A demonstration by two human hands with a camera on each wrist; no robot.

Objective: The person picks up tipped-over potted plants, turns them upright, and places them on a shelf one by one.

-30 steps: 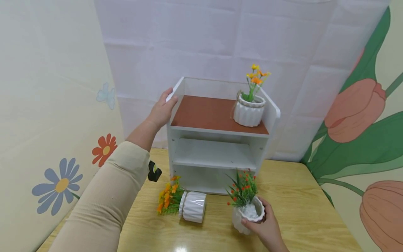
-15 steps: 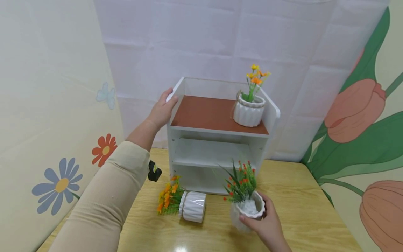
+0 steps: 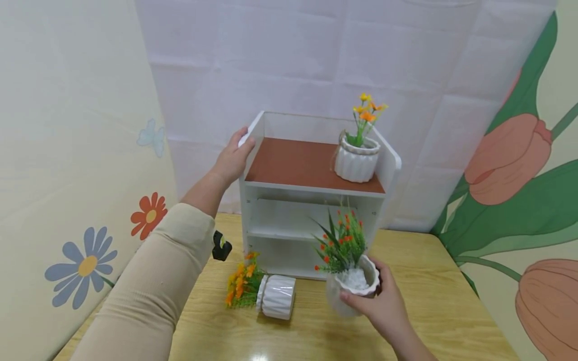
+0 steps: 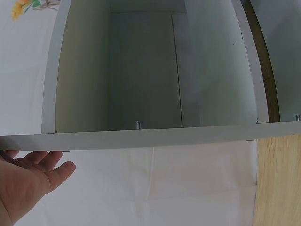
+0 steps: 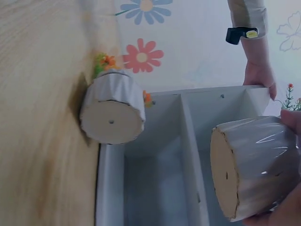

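Observation:
My right hand [image 3: 381, 301] grips a white fluted pot [image 3: 345, 301] by its rim, thumb at the near side. The pot, planted with red flowers and green leaves [image 3: 343, 243], is tilted and raised over the table; its flat base faces the right wrist view. My left hand [image 3: 232, 158] holds the upper left side panel of a white shelf unit [image 3: 311, 185], with some fingers against its outer face [image 4: 37, 172]. Another white pot [image 3: 277, 297] with orange flowers [image 3: 244, 283] lies on its side before the shelf.
A white pot [image 3: 356, 163] with orange and yellow flowers stands at the right of the brown top shelf [image 3: 293, 160]. The wooden table [image 3: 442, 301] extends below. A pale cloth [image 3: 280, 60] hangs behind, and flower-printed panels flank both sides.
My right hand has lifted the red-flowered pot up and slightly left, towards the shelf. The left hand, the lying pot and the pot on top have stayed in place.

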